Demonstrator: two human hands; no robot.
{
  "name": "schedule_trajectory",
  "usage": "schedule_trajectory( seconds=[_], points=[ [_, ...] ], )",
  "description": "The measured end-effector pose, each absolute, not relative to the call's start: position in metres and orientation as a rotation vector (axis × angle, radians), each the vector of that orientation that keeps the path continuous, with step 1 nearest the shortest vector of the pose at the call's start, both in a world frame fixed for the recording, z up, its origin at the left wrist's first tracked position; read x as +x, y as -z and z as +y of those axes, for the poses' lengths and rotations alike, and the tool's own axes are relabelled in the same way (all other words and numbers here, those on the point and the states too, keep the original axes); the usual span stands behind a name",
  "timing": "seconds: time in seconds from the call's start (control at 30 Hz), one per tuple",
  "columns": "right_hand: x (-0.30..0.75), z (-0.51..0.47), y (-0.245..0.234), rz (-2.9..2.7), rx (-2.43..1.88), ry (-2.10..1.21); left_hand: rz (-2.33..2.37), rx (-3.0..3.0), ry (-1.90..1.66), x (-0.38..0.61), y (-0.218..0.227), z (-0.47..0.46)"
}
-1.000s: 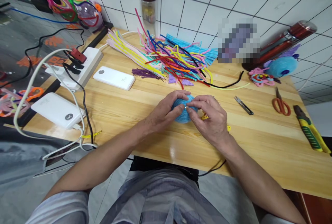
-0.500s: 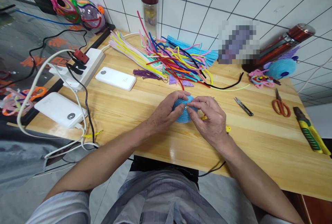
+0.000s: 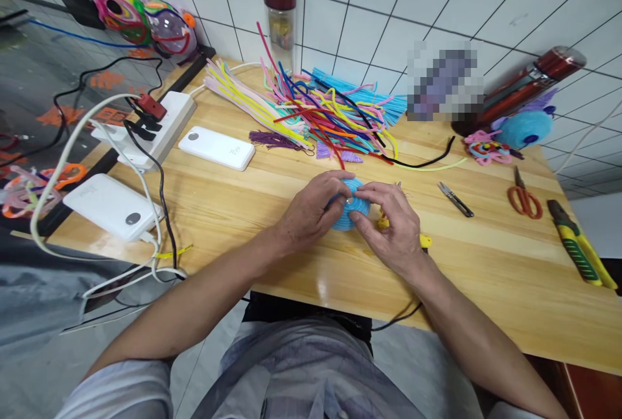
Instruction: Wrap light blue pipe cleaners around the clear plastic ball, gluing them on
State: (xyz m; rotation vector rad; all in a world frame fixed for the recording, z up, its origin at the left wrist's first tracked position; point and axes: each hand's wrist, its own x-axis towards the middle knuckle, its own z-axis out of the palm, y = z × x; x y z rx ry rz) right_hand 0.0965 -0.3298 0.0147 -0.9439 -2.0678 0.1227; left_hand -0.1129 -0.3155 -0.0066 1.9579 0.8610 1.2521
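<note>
A round piece of coiled light-blue pipe cleaner [image 3: 350, 217] is between my two hands over the wooden table. A small pale spot shows near its middle. My left hand [image 3: 311, 208] is closed on its left side, the thumb lying across the coil. On the other side, my right hand [image 3: 392, 225] grips the right edge, with the thumb below and the index finger above. A yellow tool with a black cord [image 3: 426, 241] lies partly hidden beneath my right hand.
Behind my hands lies a heap of coloured pipe cleaners [image 3: 335, 108]. Thread snips [image 3: 455, 200], orange-handled scissors [image 3: 525, 202] and green-yellow pliers [image 3: 578, 244] lie to the right. At left are two white power banks [image 3: 216, 147], a power strip [image 3: 170, 127] and loose cables.
My right thumb and index finger have moved apart from near the coil's middle toward its right edge, uncovering more of it. My left hand stays nearly in place.
</note>
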Motion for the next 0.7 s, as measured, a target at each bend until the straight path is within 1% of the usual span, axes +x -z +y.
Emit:
schedule_trajectory(
  seconds=[0.13, 0.27, 0.5, 0.7],
  points=[
    [0.096, -0.329, -0.014, -2.055, -0.904, -0.124, 0.862, 2.016, -1.284, -0.113, 0.009, -0.316],
    [0.098, -0.328, -0.011, -2.065, -0.918, -0.131, 0.860, 1.964, -1.221, -0.114, 0.009, -0.317],
    [0.095, -0.333, -0.007, -2.039, -0.975, -0.099, 0.856, 1.587, -1.121, -0.114, 0.001, -0.319],
    [0.091, -0.335, -0.007, -2.056, -0.926, -0.062, 0.916, 1.411, -1.069, -0.112, -0.003, -0.316]
  ],
)
